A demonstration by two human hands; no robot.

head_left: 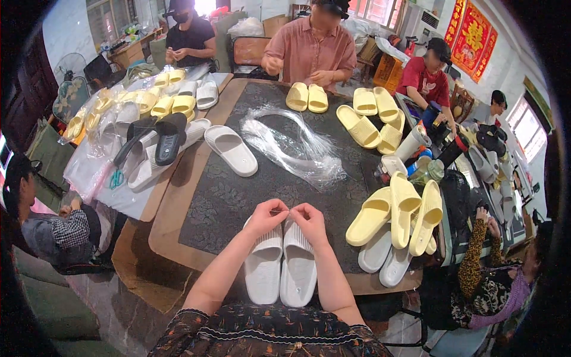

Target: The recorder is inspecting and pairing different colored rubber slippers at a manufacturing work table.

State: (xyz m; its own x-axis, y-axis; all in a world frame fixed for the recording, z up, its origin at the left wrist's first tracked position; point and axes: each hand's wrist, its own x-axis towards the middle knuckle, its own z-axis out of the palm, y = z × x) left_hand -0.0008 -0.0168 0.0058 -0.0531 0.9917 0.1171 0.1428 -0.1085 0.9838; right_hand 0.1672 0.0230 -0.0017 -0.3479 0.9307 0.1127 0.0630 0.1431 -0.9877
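A pair of white slide slippers (263, 271) lies side by side at the near edge of the table, right in front of me. Over their ribbed straps my left hand (267, 219) and my right hand (308, 224) meet, thumbs and forefingers pinched closed. Whatever sits between the fingertips is too small to make out. Beyond my hands, a loose bundle of clear, thin plastic strands (324, 172) is spread in a ring on the dark patterned table mat (220, 202). One white slipper (231, 150) rests left of the bundle.
Yellow slippers (369, 217) are piled at my right, above white ones. More yellow slippers (306, 97) stand at the far edge. A left side table holds bagged slippers, a black slipper (171, 138) and teal scissors (114, 179). Bottles (413, 143) stand right. Several people sit around.
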